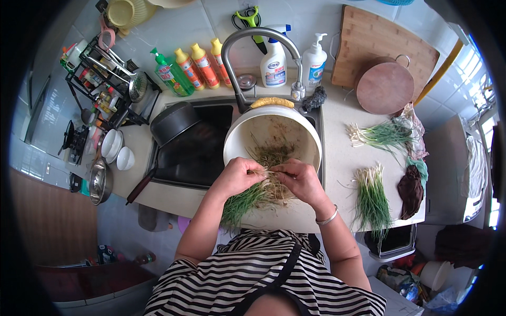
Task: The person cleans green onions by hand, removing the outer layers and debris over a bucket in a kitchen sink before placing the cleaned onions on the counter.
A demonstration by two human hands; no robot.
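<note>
Over the near rim of a white bucket (233,136), my left hand (241,175) pinches a thin stalk, seemingly a spring onion, by its pale part. My right hand (297,179) meets it there, fingertips closed on the same stalk's pale end. Inside the tilted bucket lie brown roots and peelings (272,152). A heap of untrimmed green spring onions (241,205) rests on the counter edge below my hands, its roots to the right. Two bundles of pale-ended spring onions lie on the right: one near the front edge (371,197), one farther back (381,134).
Behind the bucket, a faucet (233,59) arches from the sink (193,179); a dark pan (174,122) leans at its left. Bottles (197,67) line the wall. A round pot (385,87) and cutting board (355,35) stand back right; cloths (411,191) lie at the right edge.
</note>
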